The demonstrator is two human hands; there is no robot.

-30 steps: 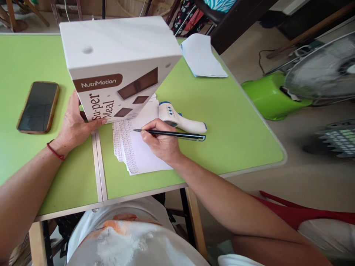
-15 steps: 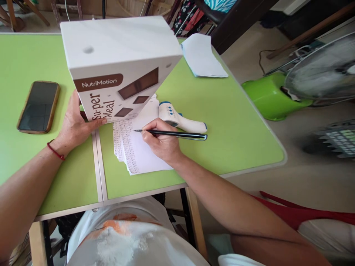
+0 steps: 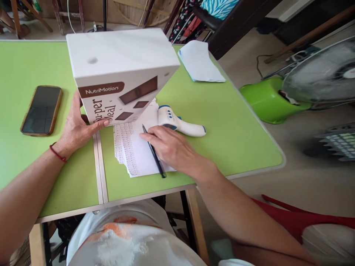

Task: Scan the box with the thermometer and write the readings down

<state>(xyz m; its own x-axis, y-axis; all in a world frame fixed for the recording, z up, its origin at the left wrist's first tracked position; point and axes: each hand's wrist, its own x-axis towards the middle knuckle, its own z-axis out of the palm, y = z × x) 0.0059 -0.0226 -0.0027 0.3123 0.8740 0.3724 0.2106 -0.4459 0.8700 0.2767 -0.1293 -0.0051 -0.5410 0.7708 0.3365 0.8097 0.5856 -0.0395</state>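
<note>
My left hand (image 3: 83, 123) grips the lower left side of a white box (image 3: 124, 51) lettered NutriMotion, its thumb across the printed front. The box is tilted above the table, over the upper part of some handwritten sheets of paper (image 3: 138, 155). A black pen (image 3: 155, 159) is held in my right hand (image 3: 172, 146) over those sheets, its tip pointing up toward the box and its other end toward me. Right behind this hand lies a white and blue infrared thermometer (image 3: 191, 128). The fingertips on the pen are partly hidden.
A phone (image 3: 41, 111) in a brown case lies left on the green table (image 3: 238, 147). Folded paper (image 3: 201, 61) rests near the far right edge. A metal seam (image 3: 100, 170) crosses the tabletop. Off the right side stand a green bin (image 3: 263, 99) and a fan (image 3: 324, 74).
My right hand has turned the pen from lying nearly level, tip left, to pointing steeply away from me. The view has shifted slightly; my left hand still holds the box.
</note>
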